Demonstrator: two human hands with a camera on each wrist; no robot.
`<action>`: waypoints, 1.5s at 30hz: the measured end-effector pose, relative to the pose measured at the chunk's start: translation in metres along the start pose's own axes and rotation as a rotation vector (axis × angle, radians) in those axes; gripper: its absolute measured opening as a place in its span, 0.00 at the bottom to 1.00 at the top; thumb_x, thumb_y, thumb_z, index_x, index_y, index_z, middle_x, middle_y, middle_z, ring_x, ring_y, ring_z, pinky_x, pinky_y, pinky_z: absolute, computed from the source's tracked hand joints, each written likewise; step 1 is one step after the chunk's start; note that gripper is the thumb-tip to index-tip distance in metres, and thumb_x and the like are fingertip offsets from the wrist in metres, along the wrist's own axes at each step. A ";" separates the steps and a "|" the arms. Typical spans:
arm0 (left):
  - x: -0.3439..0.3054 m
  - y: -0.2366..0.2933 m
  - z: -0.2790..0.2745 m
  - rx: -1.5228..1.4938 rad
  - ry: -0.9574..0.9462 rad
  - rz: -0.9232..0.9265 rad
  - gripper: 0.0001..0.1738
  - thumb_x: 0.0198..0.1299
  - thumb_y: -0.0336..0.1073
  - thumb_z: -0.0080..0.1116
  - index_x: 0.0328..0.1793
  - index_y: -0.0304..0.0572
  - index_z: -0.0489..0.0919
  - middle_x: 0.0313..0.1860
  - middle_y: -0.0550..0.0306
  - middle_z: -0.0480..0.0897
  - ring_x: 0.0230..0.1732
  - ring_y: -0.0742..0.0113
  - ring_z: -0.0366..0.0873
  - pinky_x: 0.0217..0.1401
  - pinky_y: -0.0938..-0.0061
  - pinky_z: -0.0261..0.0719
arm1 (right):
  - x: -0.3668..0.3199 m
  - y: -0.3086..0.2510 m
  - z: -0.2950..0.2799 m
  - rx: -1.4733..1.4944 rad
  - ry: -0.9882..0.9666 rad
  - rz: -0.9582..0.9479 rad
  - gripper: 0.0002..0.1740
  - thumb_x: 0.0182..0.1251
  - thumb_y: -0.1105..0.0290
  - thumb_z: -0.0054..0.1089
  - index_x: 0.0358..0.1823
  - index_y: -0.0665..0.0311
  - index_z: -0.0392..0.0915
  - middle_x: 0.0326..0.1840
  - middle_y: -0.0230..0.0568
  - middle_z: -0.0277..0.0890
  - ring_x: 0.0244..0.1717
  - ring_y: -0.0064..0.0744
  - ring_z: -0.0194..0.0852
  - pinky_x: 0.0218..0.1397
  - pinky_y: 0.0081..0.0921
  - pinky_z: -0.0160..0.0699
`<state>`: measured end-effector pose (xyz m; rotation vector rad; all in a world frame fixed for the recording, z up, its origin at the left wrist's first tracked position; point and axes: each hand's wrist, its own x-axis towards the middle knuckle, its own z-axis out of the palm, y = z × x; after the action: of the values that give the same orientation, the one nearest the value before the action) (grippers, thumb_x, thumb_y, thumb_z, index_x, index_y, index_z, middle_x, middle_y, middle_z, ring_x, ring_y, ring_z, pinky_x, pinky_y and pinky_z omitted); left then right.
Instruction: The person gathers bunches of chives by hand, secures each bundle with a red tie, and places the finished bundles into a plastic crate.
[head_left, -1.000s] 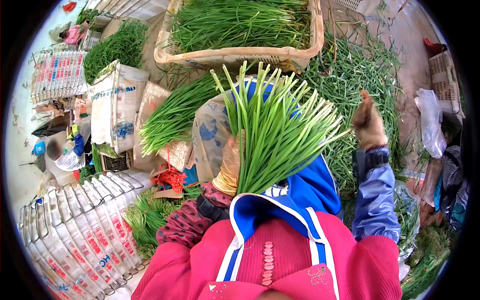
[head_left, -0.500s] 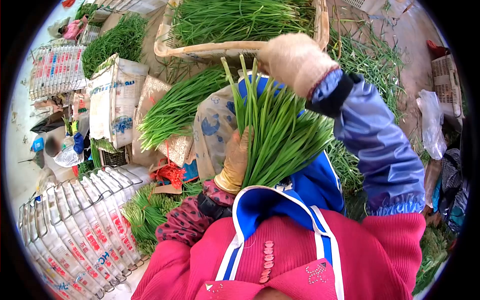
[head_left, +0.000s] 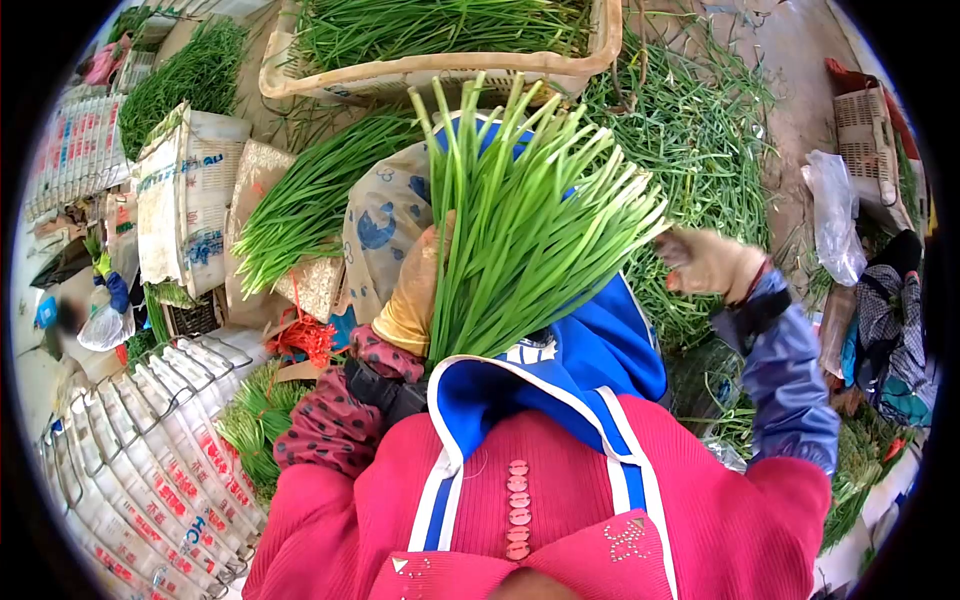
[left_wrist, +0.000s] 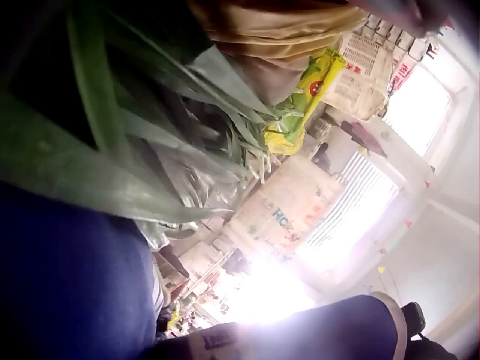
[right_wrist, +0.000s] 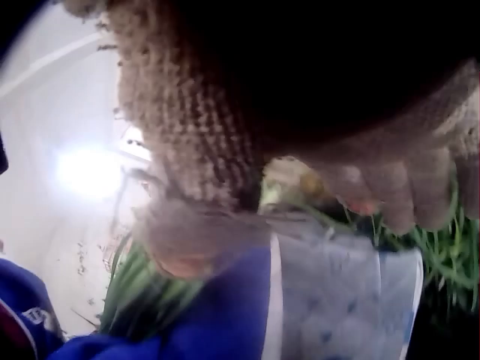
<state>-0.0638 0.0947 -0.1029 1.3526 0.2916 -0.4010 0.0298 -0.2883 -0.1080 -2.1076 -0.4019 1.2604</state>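
Note:
A large bunch of garlic chives stands fanned out over the lap, pale stem ends pointing up and away. My gloved left hand grips it low on its left side, the fingers mostly hidden behind the leaves. In the left wrist view, blurred leaves lie close below the yellowish glove. Just right of the stem ends is my right hand, in a worn knitted glove. The right wrist view shows its thumb well apart from the loosely bent fingers, with nothing held between.
Ahead stands a plastic crate filled with chives. Loose leaves litter the floor to the right, near a clear plastic bag. At left lie another chive pile, red ties and stacked white crates.
My right hand swept left over the tops of the stems, then came back to their right side. The left hand keeps hold of the bunch. The head view has shifted slightly.

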 end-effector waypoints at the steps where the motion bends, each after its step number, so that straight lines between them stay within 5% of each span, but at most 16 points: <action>1: 0.000 0.008 0.000 -0.111 -0.009 -0.109 0.31 0.75 0.58 0.43 0.64 0.38 0.75 0.48 0.59 0.84 0.43 0.73 0.81 0.46 0.77 0.82 | 0.009 0.016 0.025 0.281 0.013 -0.070 0.36 0.64 0.59 0.59 0.72 0.65 0.64 0.63 0.47 0.72 0.59 0.37 0.75 0.58 0.28 0.79; 4: 0.015 -0.004 -0.025 -0.518 -0.365 -0.270 0.29 0.77 0.53 0.40 0.72 0.40 0.70 0.59 0.56 0.81 0.55 0.67 0.79 0.61 0.71 0.79 | 0.039 0.021 0.066 0.292 0.295 -0.408 0.44 0.70 0.39 0.52 0.75 0.64 0.59 0.77 0.47 0.60 0.72 0.41 0.64 0.71 0.31 0.67; 8: 0.018 0.021 -0.004 -0.533 -0.378 -0.324 0.26 0.77 0.49 0.43 0.71 0.40 0.72 0.61 0.55 0.80 0.56 0.65 0.79 0.60 0.70 0.80 | 0.063 -0.014 0.063 0.567 0.394 -0.564 0.50 0.69 0.30 0.43 0.76 0.65 0.57 0.76 0.43 0.61 0.75 0.36 0.58 0.77 0.32 0.57; 10: 0.029 0.018 -0.017 0.102 -0.554 0.031 0.26 0.75 0.48 0.48 0.70 0.39 0.73 0.62 0.55 0.79 0.58 0.66 0.78 0.61 0.71 0.79 | 0.071 -0.026 0.052 0.469 0.469 -0.691 0.38 0.73 0.46 0.47 0.76 0.63 0.58 0.74 0.42 0.64 0.73 0.35 0.61 0.75 0.31 0.61; 12: 0.038 0.011 -0.021 0.057 -0.660 -0.015 0.24 0.74 0.42 0.50 0.71 0.38 0.72 0.64 0.54 0.78 0.59 0.64 0.78 0.62 0.70 0.78 | 0.074 -0.037 0.043 0.348 0.528 -0.793 0.29 0.77 0.62 0.51 0.75 0.62 0.59 0.72 0.41 0.66 0.71 0.35 0.63 0.73 0.31 0.64; 14: 0.046 0.010 -0.017 -0.301 -0.748 -0.292 0.23 0.73 0.37 0.50 0.72 0.38 0.71 0.64 0.53 0.78 0.59 0.65 0.78 0.61 0.70 0.79 | 0.063 -0.057 0.036 0.664 0.475 -0.850 0.33 0.75 0.57 0.54 0.75 0.62 0.59 0.70 0.40 0.69 0.68 0.34 0.68 0.69 0.30 0.69; 17: 0.050 0.021 -0.008 -0.266 -0.744 -0.252 0.23 0.74 0.36 0.49 0.73 0.37 0.69 0.64 0.52 0.78 0.57 0.65 0.79 0.61 0.71 0.78 | 0.050 -0.087 0.033 1.005 0.404 -0.863 0.43 0.68 0.47 0.59 0.76 0.62 0.56 0.69 0.40 0.70 0.66 0.34 0.71 0.67 0.30 0.72; 19: 0.057 0.024 -0.014 0.227 -0.746 0.242 0.24 0.74 0.39 0.50 0.72 0.37 0.70 0.63 0.51 0.79 0.56 0.64 0.80 0.61 0.72 0.78 | 0.042 -0.097 0.026 1.056 0.363 -0.744 0.56 0.56 0.34 0.62 0.77 0.61 0.53 0.71 0.40 0.67 0.68 0.34 0.69 0.70 0.31 0.70; 21: 0.067 0.031 -0.016 0.480 -0.586 0.297 0.26 0.74 0.44 0.49 0.71 0.35 0.69 0.62 0.50 0.79 0.56 0.64 0.79 0.63 0.72 0.76 | 0.038 -0.104 0.025 1.110 0.352 -0.694 0.65 0.47 0.27 0.66 0.79 0.61 0.51 0.72 0.40 0.66 0.69 0.35 0.67 0.72 0.33 0.68; 23: 0.070 0.062 -0.007 0.482 -0.305 -0.095 0.33 0.75 0.54 0.46 0.72 0.33 0.67 0.61 0.49 0.79 0.59 0.66 0.78 0.66 0.72 0.73 | 0.042 -0.106 0.026 1.208 0.326 -0.683 0.69 0.40 0.27 0.71 0.78 0.61 0.51 0.72 0.40 0.66 0.69 0.36 0.67 0.72 0.36 0.69; 25: 0.042 0.092 0.016 -0.198 -0.274 -0.110 0.43 0.69 0.57 0.55 0.74 0.28 0.60 0.61 0.46 0.78 0.62 0.60 0.77 0.68 0.69 0.71 | 0.041 -0.110 0.025 1.246 0.321 -0.671 0.69 0.38 0.29 0.74 0.78 0.61 0.53 0.71 0.40 0.67 0.68 0.36 0.69 0.71 0.37 0.70; 30: 0.004 0.115 0.067 1.240 -0.325 0.279 0.80 0.31 0.74 0.74 0.77 0.19 0.47 0.69 0.24 0.64 0.72 0.33 0.63 0.75 0.52 0.58 | 0.059 -0.095 0.025 1.545 0.145 -0.728 0.70 0.38 0.61 0.88 0.81 0.53 0.46 0.68 0.38 0.70 0.66 0.36 0.71 0.68 0.37 0.73; 33: 0.010 0.084 0.080 1.255 -0.160 0.412 0.78 0.32 0.67 0.78 0.77 0.20 0.47 0.69 0.25 0.64 0.70 0.34 0.64 0.73 0.52 0.61 | 0.073 -0.100 0.022 1.471 0.270 -0.699 0.71 0.37 0.63 0.88 0.81 0.53 0.46 0.71 0.39 0.67 0.67 0.36 0.70 0.69 0.37 0.72; 38: 0.022 0.055 0.084 1.132 -0.034 0.337 0.65 0.35 0.41 0.81 0.79 0.34 0.51 0.62 0.33 0.73 0.64 0.37 0.71 0.68 0.56 0.69 | 0.053 -0.105 0.009 1.366 0.208 -0.782 0.69 0.44 0.27 0.67 0.81 0.58 0.47 0.76 0.45 0.62 0.71 0.40 0.65 0.73 0.41 0.66; 42: 0.025 0.053 0.091 1.133 -0.054 0.294 0.56 0.38 0.36 0.77 0.76 0.39 0.58 0.56 0.35 0.77 0.59 0.37 0.74 0.64 0.55 0.73 | 0.049 -0.126 -0.017 1.235 0.535 -0.495 0.25 0.73 0.68 0.55 0.70 0.61 0.69 0.33 0.25 0.72 0.31 0.18 0.71 0.35 0.18 0.73; 45: 0.029 0.053 0.092 1.132 -0.068 0.275 0.54 0.38 0.35 0.76 0.75 0.40 0.60 0.55 0.35 0.78 0.58 0.37 0.74 0.63 0.55 0.73 | 0.058 -0.115 -0.029 0.348 0.847 -0.468 0.19 0.72 0.68 0.57 0.62 0.65 0.75 0.37 0.37 0.80 0.35 0.28 0.79 0.39 0.25 0.77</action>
<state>-0.0168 0.0101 -0.0506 2.4392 -0.2396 -0.3848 0.0911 -0.1806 -0.0613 -1.8806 -0.2402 0.1080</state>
